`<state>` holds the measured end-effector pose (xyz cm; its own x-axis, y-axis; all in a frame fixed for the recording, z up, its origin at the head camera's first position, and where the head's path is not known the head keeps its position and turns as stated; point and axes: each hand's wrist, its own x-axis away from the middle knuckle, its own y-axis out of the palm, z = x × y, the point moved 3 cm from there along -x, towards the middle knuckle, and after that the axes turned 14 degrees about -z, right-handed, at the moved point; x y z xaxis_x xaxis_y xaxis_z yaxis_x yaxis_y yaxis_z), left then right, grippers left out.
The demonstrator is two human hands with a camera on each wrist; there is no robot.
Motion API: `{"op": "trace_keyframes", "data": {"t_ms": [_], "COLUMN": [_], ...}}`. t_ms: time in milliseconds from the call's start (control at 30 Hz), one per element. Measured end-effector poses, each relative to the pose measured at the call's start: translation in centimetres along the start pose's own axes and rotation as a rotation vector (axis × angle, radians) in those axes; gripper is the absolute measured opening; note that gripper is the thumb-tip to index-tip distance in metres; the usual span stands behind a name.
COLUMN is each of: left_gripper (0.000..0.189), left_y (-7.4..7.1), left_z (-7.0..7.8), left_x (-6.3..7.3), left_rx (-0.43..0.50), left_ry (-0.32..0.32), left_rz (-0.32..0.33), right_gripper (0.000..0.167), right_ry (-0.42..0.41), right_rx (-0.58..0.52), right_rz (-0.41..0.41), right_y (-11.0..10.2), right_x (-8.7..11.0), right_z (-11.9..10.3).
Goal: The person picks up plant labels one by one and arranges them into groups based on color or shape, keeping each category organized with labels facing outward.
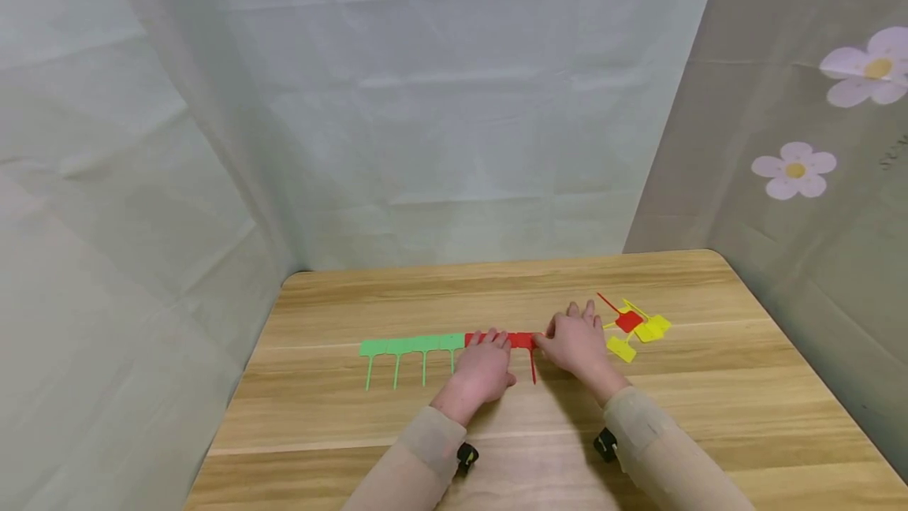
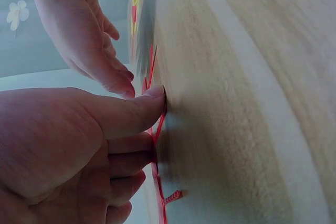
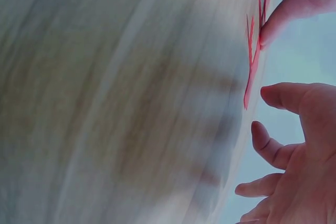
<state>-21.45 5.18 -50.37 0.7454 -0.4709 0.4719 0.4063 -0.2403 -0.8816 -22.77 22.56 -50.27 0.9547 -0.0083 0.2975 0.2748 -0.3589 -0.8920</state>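
Note:
A row of flat cable-tie tags lies on the wooden table, with several green tags [image 1: 400, 346] at the left and red tags [image 1: 525, 341] continuing to the right. Their thin stems point toward me. My left hand [image 1: 485, 369] rests its fingers on the red tags and covers part of them; in the left wrist view its thumb [image 2: 144, 108] comes down beside a red stem. At the row's right end is my right hand [image 1: 577, 341], fingertips right by the last red tag. The right wrist view shows that hand's fingers [image 3: 270, 145] spread, with nothing between them.
Right of the right hand lies a loose pile of yellow tags [image 1: 621, 349] with one red tag [image 1: 628, 321] on top. The wooden table [image 1: 319, 432] ends at a pale cloth [image 1: 454, 140] behind and at both sides.

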Motion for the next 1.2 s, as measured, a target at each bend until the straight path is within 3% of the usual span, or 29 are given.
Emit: {"op": "trace_keyframes", "data": {"t_ms": [633, 1200], "left_gripper": [0.07, 0.069], "left_y": [-0.3, -0.3], "left_z": [0.2, 0.1], "left_x": [0.3, 0.4], "left_rx": [0.003, 0.049], "left_ry": [-0.009, 0.005], "left_rz": [-0.002, 0.012], "right_gripper": [0.027, 0.023], "right_ry": [-0.053, -0.07], "right_rx": [-0.044, -0.065], "right_rz": [0.071, 0.151], "right_y": [-0.6, -2.0], "right_x": [0.0, 1.0], "right_z": [0.6, 3.8]}}
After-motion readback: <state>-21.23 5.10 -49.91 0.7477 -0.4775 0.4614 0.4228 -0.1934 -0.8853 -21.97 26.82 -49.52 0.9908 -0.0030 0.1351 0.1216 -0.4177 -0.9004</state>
